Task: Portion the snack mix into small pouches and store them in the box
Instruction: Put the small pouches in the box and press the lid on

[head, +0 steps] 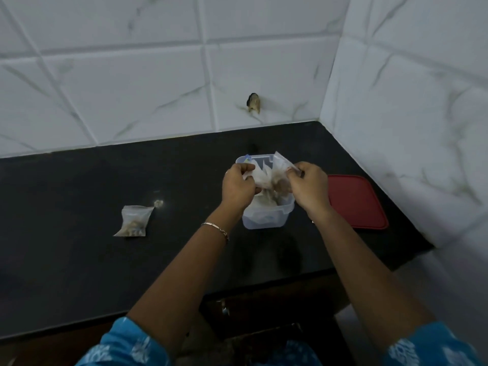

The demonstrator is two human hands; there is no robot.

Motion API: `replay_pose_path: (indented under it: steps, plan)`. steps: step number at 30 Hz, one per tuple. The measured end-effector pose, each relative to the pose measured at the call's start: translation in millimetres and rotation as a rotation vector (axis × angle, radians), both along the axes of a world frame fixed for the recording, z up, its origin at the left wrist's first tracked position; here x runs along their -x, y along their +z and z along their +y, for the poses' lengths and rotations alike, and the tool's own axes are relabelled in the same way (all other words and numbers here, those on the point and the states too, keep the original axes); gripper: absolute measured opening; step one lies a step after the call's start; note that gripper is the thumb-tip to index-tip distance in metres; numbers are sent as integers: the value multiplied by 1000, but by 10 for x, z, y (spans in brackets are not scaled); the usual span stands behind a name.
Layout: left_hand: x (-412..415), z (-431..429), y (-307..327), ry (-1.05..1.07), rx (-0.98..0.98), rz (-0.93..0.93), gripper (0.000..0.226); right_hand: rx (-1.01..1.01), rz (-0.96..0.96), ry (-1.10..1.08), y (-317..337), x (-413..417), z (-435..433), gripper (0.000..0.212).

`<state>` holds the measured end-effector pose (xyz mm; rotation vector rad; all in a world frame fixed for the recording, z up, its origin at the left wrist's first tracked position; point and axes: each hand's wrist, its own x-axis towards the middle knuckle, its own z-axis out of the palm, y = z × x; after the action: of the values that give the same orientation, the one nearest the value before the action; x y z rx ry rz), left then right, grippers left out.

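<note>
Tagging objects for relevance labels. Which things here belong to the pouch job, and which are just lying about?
Job: held pouch, pinched by left hand and right hand above the clear box; filled pouch on the counter, left of the box; red lid right of it.
Lying about: pale clump beside the filled pouch; dark fitting on the tiled wall; wrist bracelet.
</note>
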<state>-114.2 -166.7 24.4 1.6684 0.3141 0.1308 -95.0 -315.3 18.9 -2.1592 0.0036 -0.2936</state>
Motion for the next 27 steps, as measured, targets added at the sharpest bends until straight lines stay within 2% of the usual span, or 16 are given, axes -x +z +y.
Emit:
replay_pose_path:
  steps: [3,6,9,12,14,17,23,27]
  plan:
    - [-5,-76,-92,-40,-113,21,34,151,-76,2,-46,6,38,26]
    - [-5,-107,-159,-152,-263,116,41,317,-114,1,-120,32,61,19]
    - [-38,-82,-90,-322,-504,233,49,485,-144,44,-184,75,62,16]
    - [-94,2,-16,-412,-774,221,42,642,-129,85,-202,82,67,29]
    - [-119,68,-5,-398,-879,169,40,723,-122,130,-197,77,84,39]
    - [-137,144,-9,-329,-950,88,34,831,-140,209,-233,97,95,49]
    - [-91,212,-26,-379,-903,-26,38,914,-142,282,-349,151,59,44]
    - [-92,173,-117,-374,-1008,-21,20,929,-181,255,-366,168,76,59]
